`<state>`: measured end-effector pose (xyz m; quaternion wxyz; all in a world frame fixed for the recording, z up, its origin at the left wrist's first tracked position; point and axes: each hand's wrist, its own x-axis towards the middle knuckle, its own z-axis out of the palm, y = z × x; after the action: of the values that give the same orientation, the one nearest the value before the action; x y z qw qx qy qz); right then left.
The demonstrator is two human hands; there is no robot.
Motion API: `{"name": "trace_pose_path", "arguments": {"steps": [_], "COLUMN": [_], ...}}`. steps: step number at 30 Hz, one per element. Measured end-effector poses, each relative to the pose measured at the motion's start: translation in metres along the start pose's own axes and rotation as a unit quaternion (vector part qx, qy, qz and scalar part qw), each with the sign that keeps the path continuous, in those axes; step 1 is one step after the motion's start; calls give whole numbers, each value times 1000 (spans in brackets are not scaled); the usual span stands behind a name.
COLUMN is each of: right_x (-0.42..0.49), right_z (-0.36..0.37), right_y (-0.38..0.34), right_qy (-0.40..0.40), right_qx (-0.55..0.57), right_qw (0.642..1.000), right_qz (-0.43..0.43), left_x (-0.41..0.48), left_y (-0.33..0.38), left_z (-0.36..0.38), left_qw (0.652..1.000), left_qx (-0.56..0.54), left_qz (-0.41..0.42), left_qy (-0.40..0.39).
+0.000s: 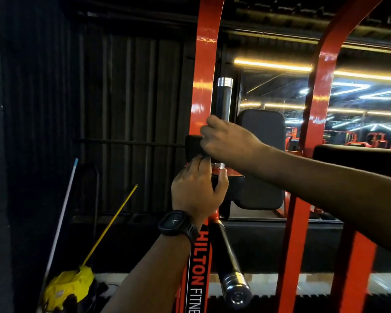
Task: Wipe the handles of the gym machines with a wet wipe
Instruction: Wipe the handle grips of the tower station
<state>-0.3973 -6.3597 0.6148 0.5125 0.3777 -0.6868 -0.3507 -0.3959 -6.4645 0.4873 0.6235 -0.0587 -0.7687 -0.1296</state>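
- We face a dark slatted wall (127, 109) on the left; the red machine frame (204, 86) and a mirror close off the right.
- The upright handle (224, 98) stands vertical, its chrome cap on top; a second handle (229, 263) slants down toward us.
- Our right hand (226, 141) clenches the upright handle's lower part; our left hand (198, 190) grips the bracket just below. We see no wipe.

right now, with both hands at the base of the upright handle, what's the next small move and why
Probably slide the right hand up the upright handle. That hand is wrapped low on its black grip, and the stretch up to the silver cap is bare and likely unwiped. The left hand holds the black bracket below. No wipe is visible; it may be hidden inside the fist.
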Motion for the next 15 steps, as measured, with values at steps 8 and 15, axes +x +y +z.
{"name": "trace_pose_path", "arguments": {"steps": [8, 15], "right_x": [-14, -50], "right_z": [19, 43], "right_y": [-9, -33], "right_qy": [60, 246], "right_qx": [93, 398], "right_qw": [993, 864], "right_qz": [-52, 183], "left_x": [0, 1], "left_y": [-1, -1], "left_z": [-1, -1], "left_qw": [1000, 1000], "left_qx": [-9, -20], "left_qz": [1, 4], "left_qy": [5, 8]}}
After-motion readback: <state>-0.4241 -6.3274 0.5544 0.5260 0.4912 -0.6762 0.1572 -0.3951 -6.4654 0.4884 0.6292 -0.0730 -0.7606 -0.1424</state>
